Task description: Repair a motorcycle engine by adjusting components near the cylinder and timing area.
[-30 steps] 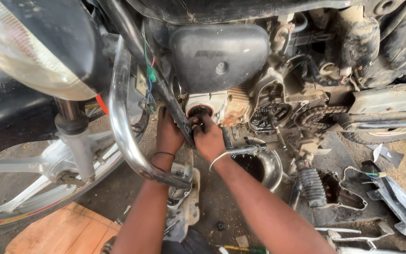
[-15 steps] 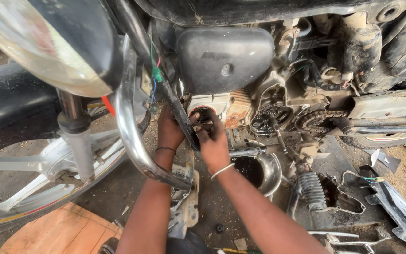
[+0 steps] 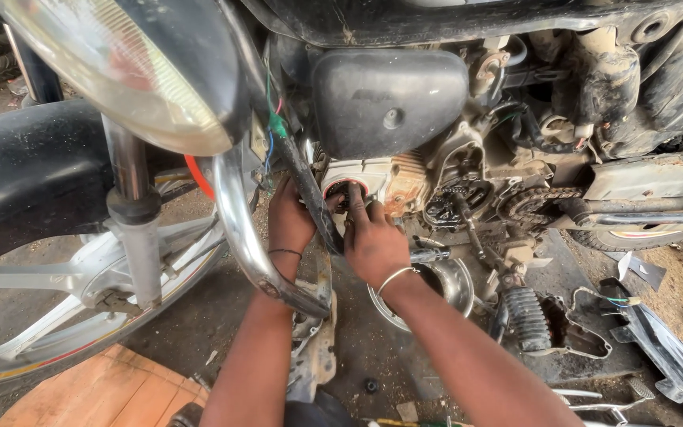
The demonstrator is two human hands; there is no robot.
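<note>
Chrome crash bar crosses the head view between both forearms, so it limits how freely either wrist can turn. Left hand reaches behind the dark frame tube, fingers curled toward the engine; what it grips is hidden by the tube, so I cannot tell whether it pinches anything or only braces. Right hand lies on the near side of the tube, fingers extended and held together, tips touching the round opening with a red ring on the front face of the pale engine casing. That opening sits low on the engine, just below the black side cover and left of the exposed sprocket and chain. Judgement: work here goes best by touch, since the tube blocks the sight line; keep the left hand steady as a counter-hold and let the right fingertips stay square to the ring rather than angled. A shiny metal bowl sits on the floor just beside the right wrist, well placed for small parts. Loose plastic panels lie well apart at right. Wooden board lies under the front wheel.
</note>
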